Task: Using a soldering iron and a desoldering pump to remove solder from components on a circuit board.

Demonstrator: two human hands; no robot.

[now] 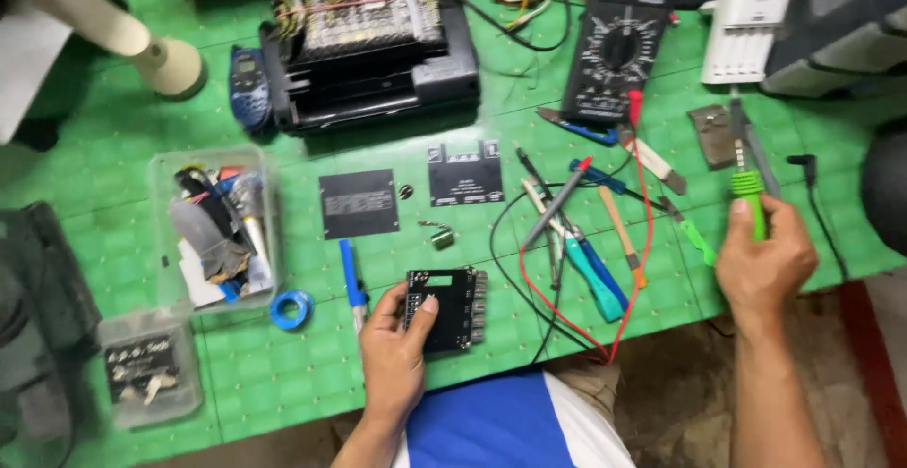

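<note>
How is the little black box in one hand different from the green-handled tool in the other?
The small black circuit module is squat and boxy; the green-handled screwdriver is long and thin. The module rests on the green mat under the left hand; the right hand holds the screwdriver upright. A hand grips each.

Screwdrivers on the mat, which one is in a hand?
The green-handled screwdriver, gripped upright in the right hand; the teal-handled one lies loose on the mat.
</note>
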